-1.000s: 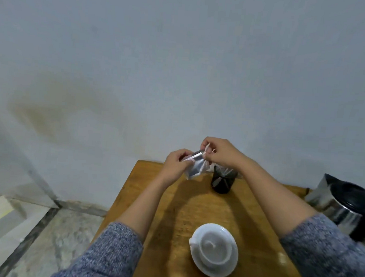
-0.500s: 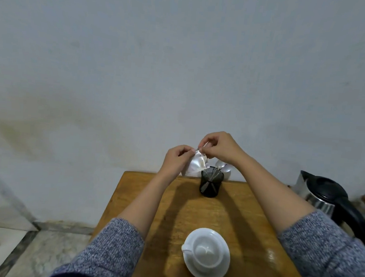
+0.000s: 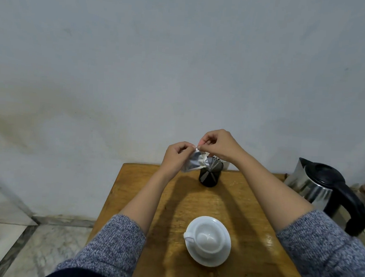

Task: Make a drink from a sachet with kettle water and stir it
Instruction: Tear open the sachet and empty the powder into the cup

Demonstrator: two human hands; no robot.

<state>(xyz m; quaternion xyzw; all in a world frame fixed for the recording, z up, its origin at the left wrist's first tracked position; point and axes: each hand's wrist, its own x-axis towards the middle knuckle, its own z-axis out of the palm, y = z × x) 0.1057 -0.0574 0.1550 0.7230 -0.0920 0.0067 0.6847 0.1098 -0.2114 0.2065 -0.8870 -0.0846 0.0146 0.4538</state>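
A small silvery sachet [image 3: 194, 162] is held up above the far end of the wooden table [image 3: 245, 209]. My left hand [image 3: 175, 157] grips its body, and my right hand [image 3: 216, 144] pinches its top corner between thumb and fingers. Just behind and below the sachet stands a black mesh holder [image 3: 209, 176] with spoon ends showing at its top. A white cup [image 3: 207, 238] sits on a white saucer [image 3: 220, 258] near the table's front. A steel kettle [image 3: 316, 186] with a black lid and handle stands to the right of the table.
A plain grey wall rises close behind the table. Marble floor [image 3: 40, 247] lies to the left, below the table's left edge. The kettle's black handle [image 3: 353, 213] juts toward me at the right.
The view has shifted, so the table and kettle sit differently in frame. Both hands stay on the sachet; my right hand's pinch has lifted slightly at the top corner.
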